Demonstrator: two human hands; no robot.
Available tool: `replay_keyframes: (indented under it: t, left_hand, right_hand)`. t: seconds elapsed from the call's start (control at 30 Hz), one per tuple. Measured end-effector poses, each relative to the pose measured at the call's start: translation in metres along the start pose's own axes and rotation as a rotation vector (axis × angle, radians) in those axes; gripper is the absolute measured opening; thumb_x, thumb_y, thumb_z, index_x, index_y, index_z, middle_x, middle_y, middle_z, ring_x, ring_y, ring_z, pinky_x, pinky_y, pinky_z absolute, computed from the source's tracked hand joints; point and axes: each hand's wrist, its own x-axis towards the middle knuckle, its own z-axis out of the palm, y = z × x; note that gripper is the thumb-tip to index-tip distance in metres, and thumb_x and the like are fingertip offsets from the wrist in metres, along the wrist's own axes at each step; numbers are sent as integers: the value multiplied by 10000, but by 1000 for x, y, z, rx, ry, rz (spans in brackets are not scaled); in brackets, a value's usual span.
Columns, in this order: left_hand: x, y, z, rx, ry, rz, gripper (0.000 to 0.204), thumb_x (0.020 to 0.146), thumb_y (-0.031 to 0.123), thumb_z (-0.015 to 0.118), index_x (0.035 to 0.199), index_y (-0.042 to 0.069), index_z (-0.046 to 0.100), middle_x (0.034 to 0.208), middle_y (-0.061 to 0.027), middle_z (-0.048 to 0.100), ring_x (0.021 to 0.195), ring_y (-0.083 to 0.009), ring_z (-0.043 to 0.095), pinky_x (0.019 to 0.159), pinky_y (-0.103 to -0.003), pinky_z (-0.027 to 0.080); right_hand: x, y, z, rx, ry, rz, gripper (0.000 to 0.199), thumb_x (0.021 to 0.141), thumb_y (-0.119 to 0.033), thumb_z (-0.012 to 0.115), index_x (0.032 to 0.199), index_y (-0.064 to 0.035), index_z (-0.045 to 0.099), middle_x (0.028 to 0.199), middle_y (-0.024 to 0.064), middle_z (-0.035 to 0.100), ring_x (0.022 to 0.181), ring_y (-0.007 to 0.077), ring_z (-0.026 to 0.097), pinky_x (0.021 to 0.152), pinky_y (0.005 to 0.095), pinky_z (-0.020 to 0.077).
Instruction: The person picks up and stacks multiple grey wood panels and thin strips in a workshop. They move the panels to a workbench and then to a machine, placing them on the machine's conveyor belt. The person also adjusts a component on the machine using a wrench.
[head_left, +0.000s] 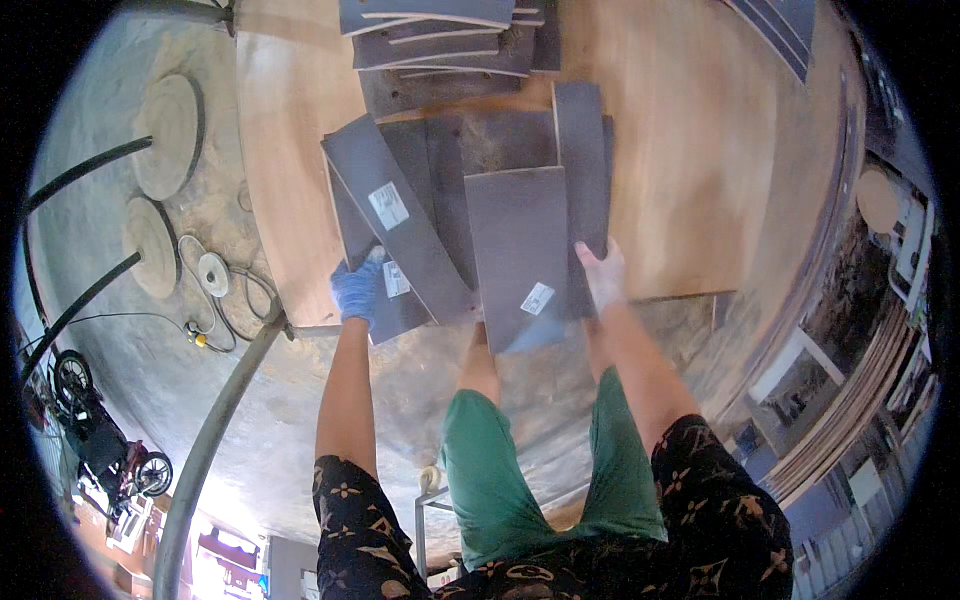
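My left hand (pixel 357 290) pinches a low board (pixel 398 312), maybe so it won't slide. My right hand (pixel 604 274) pinches a tall board (pixel 582 170); whether the wide board (pixel 518 235) left of its thumb is pinched too, I can't tell.

A pale wood table (pixel 690 200) stands on a stained grey floor (pixel 280 400). At left, a motorbike (pixel 105 440) stands beyond a grey pipe (pixel 215 430), bright light (pixel 205 515) glaring below; stacked sheets (pixel 850 410) lie right.
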Motion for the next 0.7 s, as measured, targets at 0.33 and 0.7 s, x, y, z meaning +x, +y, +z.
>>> replay_keyframes:
  t: [0.33,0.7]
  left_hand:
    - [-57,16,38,-105,-456,83,506,701,219,761,1102,-30,576,957,-62,650,858,-144,587,777,-287,475]
    - [-39,-2,128,254,-75,113,749,787,565,583,1192,-54,468,1149,-237,532,1085,-324,500,938,-387,384]
  right_hand:
    - [8,-18,-13,-155,30,19,670,750,-466,652,1232,-33,480,1222,227,482,1117,341,487,948,400,385]
    - [27,15,-23,254,-146,180,805,804,-665,423,1220,22,483,1163,222,541,1093,306,503,936,380,374]
